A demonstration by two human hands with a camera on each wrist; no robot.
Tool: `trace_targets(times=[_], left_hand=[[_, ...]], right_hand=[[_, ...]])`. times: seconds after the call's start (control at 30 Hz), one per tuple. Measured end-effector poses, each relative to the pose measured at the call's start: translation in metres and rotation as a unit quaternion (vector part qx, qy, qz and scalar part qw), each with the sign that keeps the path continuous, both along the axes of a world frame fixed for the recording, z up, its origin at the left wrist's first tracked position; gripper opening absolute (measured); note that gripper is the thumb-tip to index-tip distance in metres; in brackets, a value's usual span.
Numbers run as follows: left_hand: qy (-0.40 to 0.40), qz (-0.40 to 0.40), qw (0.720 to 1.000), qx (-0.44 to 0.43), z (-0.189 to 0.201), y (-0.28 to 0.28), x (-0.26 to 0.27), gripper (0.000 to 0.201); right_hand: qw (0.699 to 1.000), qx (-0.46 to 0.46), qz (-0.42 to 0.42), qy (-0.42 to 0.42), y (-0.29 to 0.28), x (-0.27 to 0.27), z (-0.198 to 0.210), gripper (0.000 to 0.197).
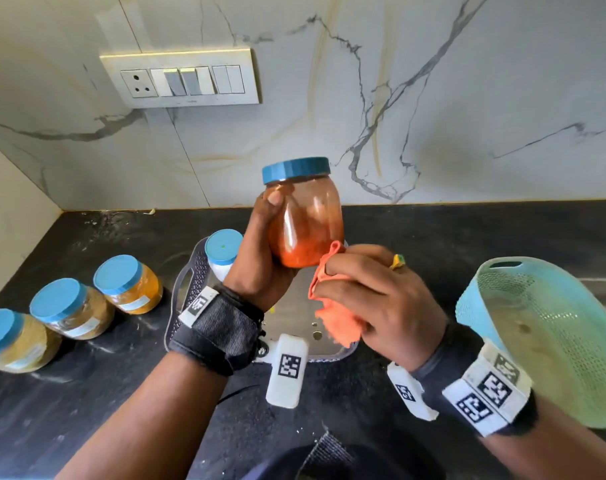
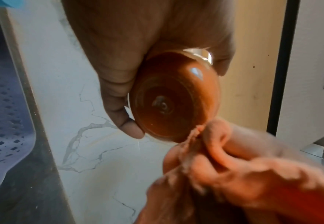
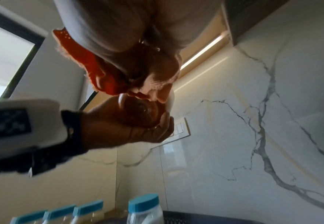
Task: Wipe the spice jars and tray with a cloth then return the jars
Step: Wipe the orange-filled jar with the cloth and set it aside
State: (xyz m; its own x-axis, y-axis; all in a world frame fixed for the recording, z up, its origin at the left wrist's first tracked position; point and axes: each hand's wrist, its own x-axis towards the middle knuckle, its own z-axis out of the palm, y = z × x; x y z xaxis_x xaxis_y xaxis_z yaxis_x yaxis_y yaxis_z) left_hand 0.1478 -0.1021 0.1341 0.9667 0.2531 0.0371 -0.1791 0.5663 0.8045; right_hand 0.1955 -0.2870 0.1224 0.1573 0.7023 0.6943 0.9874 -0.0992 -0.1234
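Observation:
My left hand (image 1: 260, 258) grips a jar of red spice (image 1: 306, 223) with a blue lid, held upright above the tray (image 1: 190, 282). Its round base (image 2: 168, 100) faces the left wrist camera. My right hand (image 1: 374, 296) holds a bunched orange cloth (image 1: 332, 306) against the jar's lower right side; the cloth (image 3: 99, 72) hangs under my fingers. A white-filled jar (image 1: 221, 252) stands on the tray's far left. Three jars with blue lids (image 1: 128, 284) (image 1: 69, 310) (image 1: 14, 341) stand in a row on the black counter, left of the tray.
A light blue perforated basket (image 1: 554, 341) lies tilted at the right, close to my right wrist. The marble wall carries a switch panel (image 1: 183, 79) behind. The black counter (image 1: 467, 244) stretches to the right behind the basket.

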Motion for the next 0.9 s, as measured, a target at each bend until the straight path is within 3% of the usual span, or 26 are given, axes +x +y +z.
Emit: trace_targets(times=[0.07, 0.13, 0.27, 0.37, 0.47, 0.57, 0.67, 0.8, 0.9], left_hand=[[0.016, 0.023, 1.000, -0.006, 0.001, -0.002, 0.002, 0.049], [0.042, 0.038, 0.998, -0.004, -0.002, -0.003, 0.004, 0.065], [0.020, 0.034, 0.999, 0.031, -0.010, -0.001, -0.001, 0.061], [-0.008, 0.052, 0.993, 0.106, -0.013, 0.000, -0.002, 0.090], [-0.014, 0.039, 0.994, 0.097, -0.015, -0.001, -0.002, 0.083], [-0.019, 0.012, 0.996, 0.086, -0.018, -0.006, -0.002, 0.078], [-0.023, 0.013, 0.997, 0.077, -0.017, -0.011, 0.001, 0.079], [-0.005, 0.010, 1.000, 0.025, -0.013, -0.004, 0.002, 0.101], [0.003, -0.012, 1.000, -0.001, -0.015, -0.002, -0.002, 0.102]], right_hand=[[0.999, -0.023, 0.003, -0.034, 0.002, -0.003, -0.005, 0.022], [0.998, -0.036, 0.015, -0.049, 0.005, -0.007, -0.005, 0.016], [0.996, -0.054, 0.039, -0.064, 0.009, -0.013, -0.005, 0.011], [0.996, -0.044, 0.040, -0.062, 0.009, -0.013, -0.005, 0.011], [0.999, 0.006, 0.011, -0.034, 0.008, 0.004, 0.007, 0.021], [0.994, 0.077, -0.055, 0.047, 0.012, 0.036, 0.030, 0.043], [0.986, 0.108, -0.082, 0.095, 0.014, 0.046, 0.042, 0.040], [0.998, 0.048, -0.025, 0.027, 0.009, 0.012, 0.015, 0.029], [0.999, 0.006, 0.026, -0.031, 0.003, 0.010, 0.010, 0.015]])
